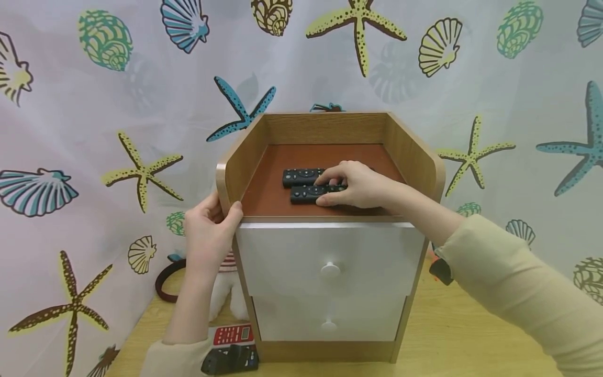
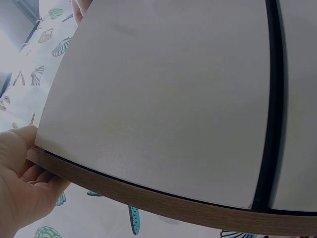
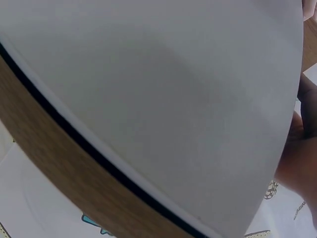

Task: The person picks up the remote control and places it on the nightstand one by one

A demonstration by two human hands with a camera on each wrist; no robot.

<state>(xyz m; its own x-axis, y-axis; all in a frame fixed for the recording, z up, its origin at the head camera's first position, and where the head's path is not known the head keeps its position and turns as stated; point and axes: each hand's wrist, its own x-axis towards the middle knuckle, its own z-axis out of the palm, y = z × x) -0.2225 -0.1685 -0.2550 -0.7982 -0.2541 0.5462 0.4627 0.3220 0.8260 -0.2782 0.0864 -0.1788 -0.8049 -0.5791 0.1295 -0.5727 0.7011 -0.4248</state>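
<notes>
A small wooden cabinet (image 1: 414,157) with two white drawers (image 1: 292,256) stands in the middle of the head view. Its top is a reddish-brown tray with raised wooden walls. Two black remotes lie side by side on it, the far remote (image 1: 301,176) and the near remote (image 1: 306,194). My right hand (image 1: 325,189) reaches in from the right and pinches the near remote between fingers and thumb. My left hand (image 1: 221,212) grips the front end of the cabinet's left wall, thumb on the front. The wrist views show only white panel (image 2: 163,99), wood edging (image 3: 59,173) and a bit of the left hand (image 2: 20,183).
On the wooden tabletop (image 1: 452,335) left of the cabinet's foot lie a red keypad device (image 1: 233,334), a black remote (image 1: 231,360), a white plush toy (image 1: 223,296) and a dark hoop (image 1: 165,283). A seashell-print curtain (image 1: 94,104) hangs close behind.
</notes>
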